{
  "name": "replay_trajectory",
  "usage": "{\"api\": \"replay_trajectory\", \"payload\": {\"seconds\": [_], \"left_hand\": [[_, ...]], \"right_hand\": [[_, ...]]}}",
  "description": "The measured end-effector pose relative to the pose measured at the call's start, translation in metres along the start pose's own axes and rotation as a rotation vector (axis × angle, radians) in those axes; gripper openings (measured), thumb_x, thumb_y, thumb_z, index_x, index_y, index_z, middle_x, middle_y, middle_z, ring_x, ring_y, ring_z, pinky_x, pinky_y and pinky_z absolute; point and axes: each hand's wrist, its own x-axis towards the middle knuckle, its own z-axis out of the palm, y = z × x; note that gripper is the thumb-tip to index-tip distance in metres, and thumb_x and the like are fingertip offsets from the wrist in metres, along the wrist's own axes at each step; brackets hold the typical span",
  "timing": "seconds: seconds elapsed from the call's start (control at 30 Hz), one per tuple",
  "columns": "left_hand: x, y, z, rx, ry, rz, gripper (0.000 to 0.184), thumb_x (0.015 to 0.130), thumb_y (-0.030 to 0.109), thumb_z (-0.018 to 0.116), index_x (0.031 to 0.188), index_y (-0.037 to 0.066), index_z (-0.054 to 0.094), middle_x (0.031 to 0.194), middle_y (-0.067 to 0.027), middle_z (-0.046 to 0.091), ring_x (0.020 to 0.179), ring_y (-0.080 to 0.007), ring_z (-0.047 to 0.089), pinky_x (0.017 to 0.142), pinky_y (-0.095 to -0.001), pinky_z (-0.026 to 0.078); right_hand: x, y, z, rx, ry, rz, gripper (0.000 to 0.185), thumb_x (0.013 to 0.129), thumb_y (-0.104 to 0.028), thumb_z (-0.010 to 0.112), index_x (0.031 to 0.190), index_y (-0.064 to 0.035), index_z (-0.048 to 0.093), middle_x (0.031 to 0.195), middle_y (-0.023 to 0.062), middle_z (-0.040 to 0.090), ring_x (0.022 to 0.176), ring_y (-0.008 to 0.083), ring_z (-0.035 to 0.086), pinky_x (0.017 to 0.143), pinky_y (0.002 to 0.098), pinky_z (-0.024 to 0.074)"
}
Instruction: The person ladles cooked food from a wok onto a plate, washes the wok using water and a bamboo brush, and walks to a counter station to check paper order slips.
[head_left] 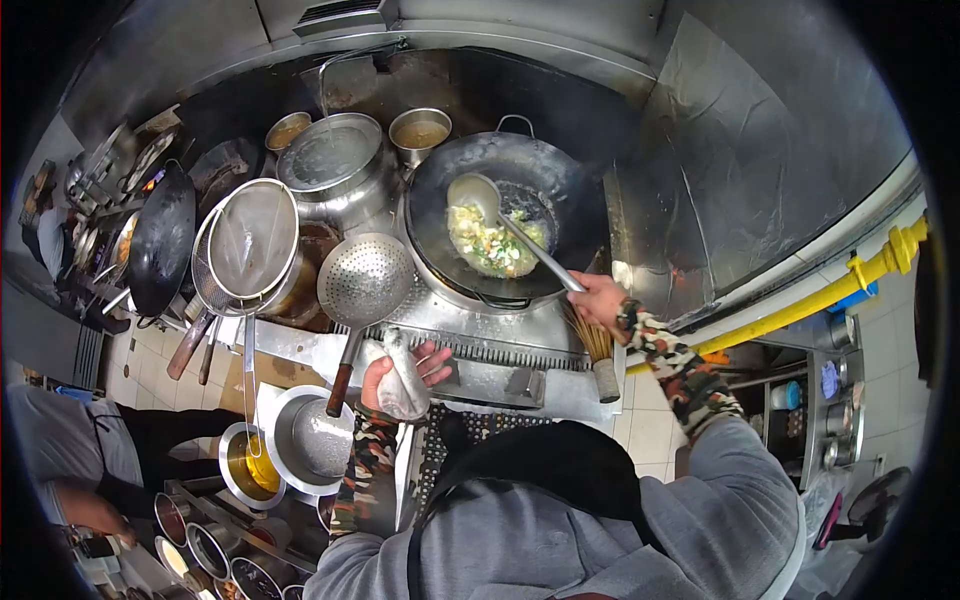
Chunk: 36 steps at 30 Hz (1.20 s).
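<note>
My right hand [600, 303] is closed around the handle end of a long metal ladle [541, 256]. The ladle's bowl is tilted inside a black wok [450, 150], over a mix of chopped greens and pale yellow, egg-like food [490, 250]. Below the wok, near the stove's front edge, my left hand [372, 385] holds a bunched whitish cloth [402, 378]. The cloth lies between thumb and fingers, with the fingertips curled upward beside it. Just left of this hand is the wooden handle of a perforated skimmer [365, 280].
Fine-mesh strainers [255, 240] lie left of the skimmer, beside a lidded pot [335, 165]. A bamboo brush [602, 365] stands right of the stove. Lower left are a metal basin [300, 400], a pot of yellow oil [237, 470] and another person [75, 440]. A yellow pipe [800, 305] runs along the right.
</note>
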Motion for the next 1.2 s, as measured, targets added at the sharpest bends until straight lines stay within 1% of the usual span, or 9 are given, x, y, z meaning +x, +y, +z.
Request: {"api": "replay_trajectory", "payload": {"seconds": [0.1, 0.17, 0.37, 0.57, 0.63, 0.77, 0.87, 1.0, 1.2], "left_hand": [[0.018, -0.017, 0.001, -0.189, -0.121, 0.049, 0.059, 0.079, 0.035, 0.05, 0.127, 0.001, 0.048, 0.138, -0.0205, 0.043, 0.13, -0.04, 0.036, 0.109, -0.0553, 0.025], [0.005, -0.014, -0.023, -0.193, 0.128, -0.026, 0.062, 0.075, 0.036, 0.049, 0.127, 0.001, 0.05, 0.132, -0.023, 0.048, 0.124, -0.0412, 0.045, 0.103, -0.0536, 0.036], [-0.008, -0.043, -0.015, -0.407, 0.141, -0.055, 0.066, 0.077, 0.027, 0.052, 0.133, -0.006, 0.038, 0.092, -0.0112, 0.062, 0.077, -0.0251, 0.06, 0.075, -0.0408, 0.05], [-0.019, -0.043, -0.012, -0.316, 0.168, -0.091, 0.062, 0.078, 0.028, 0.054, 0.129, -0.005, 0.042, 0.09, -0.0107, 0.062, 0.076, -0.0244, 0.059, 0.074, -0.0383, 0.05], [-0.023, -0.04, -0.015, -0.265, 0.189, -0.109, 0.056, 0.078, 0.027, 0.053, 0.126, -0.001, 0.046, 0.091, -0.0132, 0.062, 0.077, -0.0262, 0.059, 0.075, -0.0404, 0.049], [-0.039, -0.027, -0.02, -0.239, 0.227, -0.11, 0.056, 0.078, 0.027, 0.054, 0.126, 0.0, 0.047, 0.093, -0.0142, 0.062, 0.078, -0.0271, 0.06, 0.076, -0.0403, 0.049], [-0.045, -0.017, -0.017, -0.199, 0.225, -0.089, 0.056, 0.076, 0.028, 0.056, 0.125, 0.001, 0.046, 0.094, -0.0143, 0.062, 0.079, -0.028, 0.061, 0.077, -0.0407, 0.05], [-0.056, -0.005, -0.015, -0.176, 0.234, -0.067, 0.056, 0.077, 0.029, 0.055, 0.125, 0.0, 0.046, 0.095, -0.0148, 0.062, 0.08, -0.0291, 0.06, 0.077, -0.0421, 0.049], [-0.075, 0.0, -0.025, -0.226, 0.212, 0.032, 0.048, 0.079, 0.03, 0.055, 0.115, -0.001, 0.053, 0.097, -0.0148, 0.063, 0.084, -0.029, 0.061, 0.079, -0.0401, 0.05]], "right_hand": [[-0.027, -0.009, -0.043, -0.139, 0.01, -0.069, 0.05, 0.088, -0.01, 0.056, 0.137, -0.0129, 0.044, 0.057, -0.0008, 0.047, 0.036, 0.0079, 0.04, 0.031, 0.0244, 0.0327], [-0.041, -0.02, -0.039, -0.09, 0.136, -0.035, 0.05, 0.088, -0.009, 0.055, 0.137, -0.0128, 0.044, 0.056, -0.0015, 0.046, 0.037, 0.0075, 0.04, 0.032, 0.0249, 0.0321], [-0.07, 0.013, -0.017, -0.119, 0.36, 0.058, 0.049, 0.087, -0.012, 0.056, 0.135, -0.0093, 0.045, 0.059, 0.0016, 0.051, 0.045, 0.0101, 0.048, 0.042, 0.0271, 0.0408], [-0.068, 0.065, -0.021, -0.991, 0.496, -0.6, 0.05, 0.087, -0.013, 0.055, 0.135, -0.0065, 0.045, 0.063, 0.0033, 0.054, 0.048, 0.0117, 0.052, 0.043, 0.027, 0.0405], [-0.053, 0.04, -0.007, -0.849, 0.591, -0.447, 0.057, 0.085, -0.02, 0.059, 0.138, -0.0115, 0.04, 0.082, 0.0125, 0.064, 0.061, 0.0155, 0.06, 0.057, 0.0273, 0.0493], [-0.033, -0.068, 0.023, 0.373, 0.041, -0.021, 0.043, 0.091, -0.02, 0.056, 0.132, -0.0158, 0.046, 0.067, 0.0022, 0.053, 0.042, 0.0125, 0.045, 0.037, 0.0285, 0.039], [0.019, -0.142, 0.047, 0.818, -0.407, 0.153, 0.014, 0.093, -0.027, 0.052, 0.087, -0.0145, 0.049, 0.055, -0.0033, 0.046, 0.036, 0.0072, 0.041, 0.03, 0.0213, 0.031], [0.15, -0.229, 0.103, 0.805, -0.818, 0.168, 0.027, 0.092, -0.027, 0.052, 0.07, -0.0113, 0.046, 0.049, -0.0069, 0.039, 0.038, 0.0063, 0.039, 0.034, 0.0211, 0.0343], [0.22, -0.29, 0.198, 1.014, -0.787, 0.387, 0.026, 0.091, -0.013, 0.05, 0.067, -0.0098, 0.04, 0.053, -0.0044, 0.039, 0.041, 0.0062, 0.039, 0.039, 0.0194, 0.0361]]}}
